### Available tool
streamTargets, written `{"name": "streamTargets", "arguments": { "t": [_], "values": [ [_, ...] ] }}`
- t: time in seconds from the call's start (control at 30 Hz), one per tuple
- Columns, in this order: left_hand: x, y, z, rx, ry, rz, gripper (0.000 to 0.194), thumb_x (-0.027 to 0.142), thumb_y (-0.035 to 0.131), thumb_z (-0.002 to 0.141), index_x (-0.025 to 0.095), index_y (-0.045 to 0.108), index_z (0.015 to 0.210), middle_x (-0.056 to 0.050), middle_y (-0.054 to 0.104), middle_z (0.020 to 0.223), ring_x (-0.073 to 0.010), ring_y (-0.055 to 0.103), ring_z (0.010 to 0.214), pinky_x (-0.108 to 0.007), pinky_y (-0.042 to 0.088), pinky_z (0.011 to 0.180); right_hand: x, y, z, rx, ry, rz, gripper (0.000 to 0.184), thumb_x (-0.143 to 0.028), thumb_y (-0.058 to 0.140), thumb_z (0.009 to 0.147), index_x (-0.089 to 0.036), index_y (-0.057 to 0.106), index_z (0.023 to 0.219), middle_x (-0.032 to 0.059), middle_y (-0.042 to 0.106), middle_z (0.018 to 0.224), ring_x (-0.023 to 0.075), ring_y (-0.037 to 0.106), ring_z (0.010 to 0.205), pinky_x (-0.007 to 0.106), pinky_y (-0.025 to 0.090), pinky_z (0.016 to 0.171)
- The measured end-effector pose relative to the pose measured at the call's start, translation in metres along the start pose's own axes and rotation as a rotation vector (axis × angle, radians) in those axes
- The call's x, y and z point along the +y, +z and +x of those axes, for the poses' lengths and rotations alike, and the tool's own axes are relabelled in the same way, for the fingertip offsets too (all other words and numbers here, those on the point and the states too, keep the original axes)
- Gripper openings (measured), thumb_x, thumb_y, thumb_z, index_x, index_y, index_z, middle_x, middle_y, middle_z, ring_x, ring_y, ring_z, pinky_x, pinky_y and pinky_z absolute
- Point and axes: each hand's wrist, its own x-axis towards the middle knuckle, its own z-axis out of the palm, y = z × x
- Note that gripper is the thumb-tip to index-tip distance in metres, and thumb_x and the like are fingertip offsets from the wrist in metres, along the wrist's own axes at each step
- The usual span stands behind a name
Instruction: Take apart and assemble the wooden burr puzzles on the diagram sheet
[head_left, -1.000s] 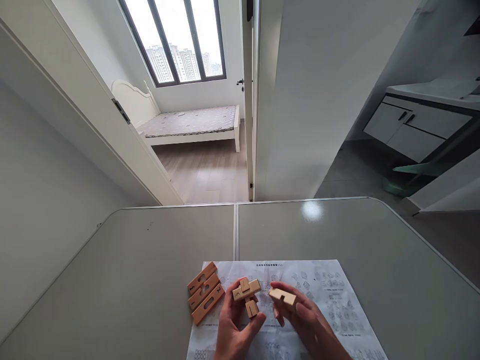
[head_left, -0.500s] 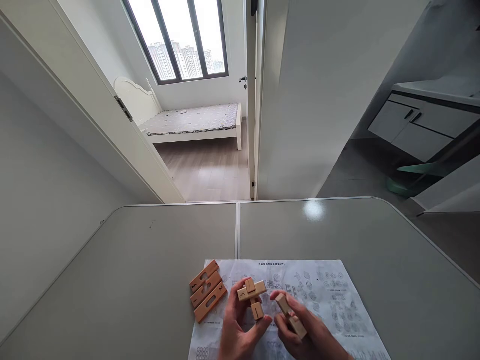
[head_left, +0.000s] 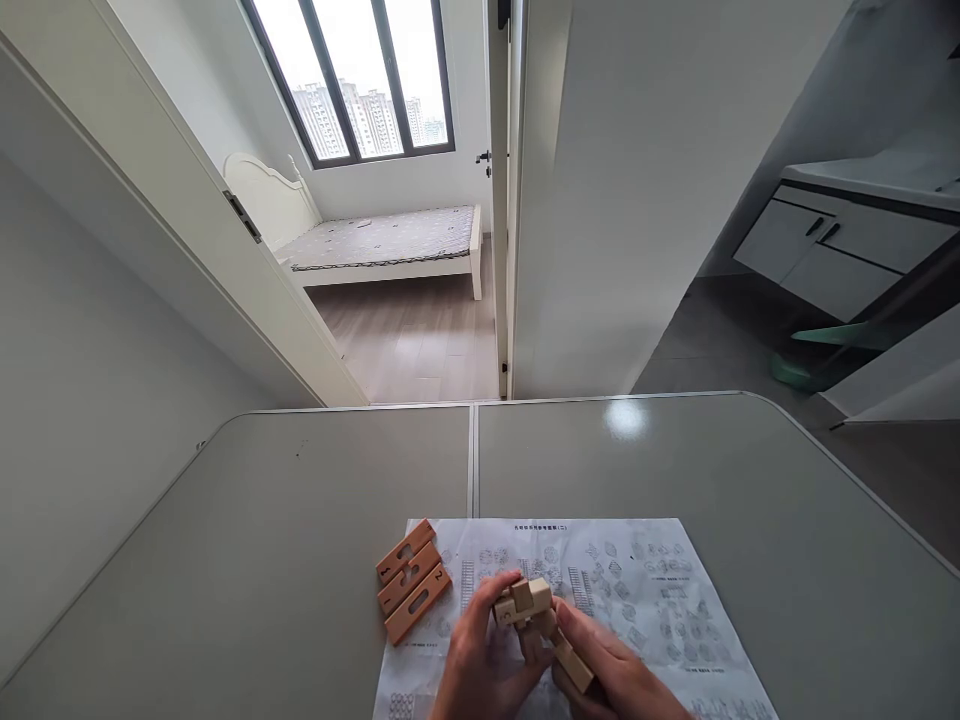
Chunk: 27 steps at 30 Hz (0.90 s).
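My left hand [head_left: 484, 650] is closed around several interlocked wooden puzzle pieces [head_left: 523, 600], light and darker brown, one marked 3. My right hand [head_left: 611, 665] grips a pale notched wooden puzzle piece [head_left: 574, 665] slanting down to the right. Its upper end meets the pieces in my left hand; fingers hide whether it sits in a notch. Left of my hands, three reddish-brown slotted wooden bars [head_left: 412, 580] with printed numbers lie side by side, partly on the paper.
A printed instruction sheet [head_left: 675, 640] with small line diagrams lies under my hands on the grey table [head_left: 300, 520]. A metal seam [head_left: 473, 460] crosses the tabletop. Beyond the table, a doorway shows a bed [head_left: 390, 240]; a white cabinet [head_left: 825, 235] stands at the right.
My hands have come together. The piece in my right hand has moved left against the joined pieces, which my left hand has turned and shifted slightly right.
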Motion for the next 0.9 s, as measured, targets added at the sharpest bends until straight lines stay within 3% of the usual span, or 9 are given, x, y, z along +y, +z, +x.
{"name": "streamTargets", "arguments": {
  "t": [0.1,0.17,0.23,0.37,0.53,0.63,0.73,0.9],
  "values": [
    [0.006,0.0,0.003,-0.027,0.082,0.039,0.058,0.021,0.084,0.08,0.029,0.069,0.136,-0.01,0.078,0.12,-0.0301,0.077,0.105,-0.038,0.062,0.095,0.006,-0.003,-0.002,-0.004,-0.004,0.011,0.09,-0.085,0.065,0.084,-0.025,0.053,0.151,-0.0099,0.047,0.053,0.0096,0.036,0.04,0.02,0.029,0.041],
    [0.011,-0.001,0.005,-0.053,0.128,0.056,0.06,0.016,0.08,0.081,0.029,0.066,0.139,-0.009,0.078,0.118,-0.0275,0.077,0.103,-0.036,0.063,0.093,0.011,-0.006,-0.001,-0.076,-0.021,0.06,0.105,-0.085,0.063,0.087,-0.019,0.033,0.162,-0.0127,0.044,0.05,0.0084,0.032,0.039,0.019,0.028,0.042],
    [0.014,0.0,0.007,-0.094,0.163,0.071,0.065,0.011,0.077,0.081,0.03,0.061,0.142,-0.008,0.076,0.121,-0.026,0.076,0.106,-0.034,0.063,0.094,0.014,-0.006,0.002,-0.175,-0.079,0.103,0.115,-0.084,0.065,0.086,-0.011,0.021,0.165,-0.0113,0.051,0.05,0.0077,0.035,0.039,0.018,0.029,0.042],
    [0.011,0.002,0.007,-0.095,0.229,0.11,0.065,0.012,0.073,0.082,0.03,0.056,0.143,-0.007,0.075,0.118,-0.0226,0.076,0.1,-0.03,0.064,0.087,0.012,-0.005,0.008,-0.25,-0.129,0.138,0.105,-0.072,0.08,0.083,-0.01,0.037,0.156,0.0,0.07,0.063,0.0059,0.045,0.04,0.016,0.033,0.043],
    [0.012,0.002,0.008,-0.123,0.237,0.122,0.062,0.011,0.072,0.085,0.032,0.055,0.142,-0.005,0.073,0.114,-0.0198,0.076,0.097,-0.028,0.064,0.086,0.001,-0.004,0.007,-0.222,-0.096,0.079,0.082,-0.077,0.065,0.092,-0.01,0.056,0.138,0.0011,0.069,0.059,0.006,0.044,0.036,0.016,0.035,0.041],
    [0.012,0.002,0.007,-0.111,0.198,0.132,0.062,0.014,0.075,0.086,0.032,0.055,0.142,-0.005,0.074,0.116,-0.0203,0.077,0.1,-0.028,0.064,0.088,-0.007,-0.005,0.003,-0.155,-0.117,-0.084,0.072,-0.074,0.063,0.095,-0.012,0.06,0.132,-0.0026,0.064,0.053,0.0077,0.046,0.036,0.017,0.039,0.041],
    [0.006,0.003,0.004,-0.078,0.111,0.126,0.066,0.02,0.08,0.083,0.03,0.054,0.143,-0.007,0.076,0.12,-0.0223,0.078,0.1,-0.03,0.066,0.087,-0.011,-0.007,-0.001,-0.045,-0.167,-0.182,0.063,-0.073,0.062,0.096,-0.016,0.063,0.125,-0.008,0.054,0.051,0.0073,0.042,0.035,0.017,0.035,0.039],
    [0.0,0.004,0.002,-0.054,0.0,0.072,0.065,0.029,0.083,0.083,0.028,0.057,0.141,-0.008,0.078,0.119,-0.0252,0.079,0.102,-0.035,0.067,0.092,-0.009,-0.008,-0.002,0.102,-0.276,-0.291,0.052,-0.069,0.061,0.098,-0.019,0.066,0.112,-0.0056,0.055,0.067,0.0072,0.043,0.044,0.021,0.035,0.045]
  ]
}}
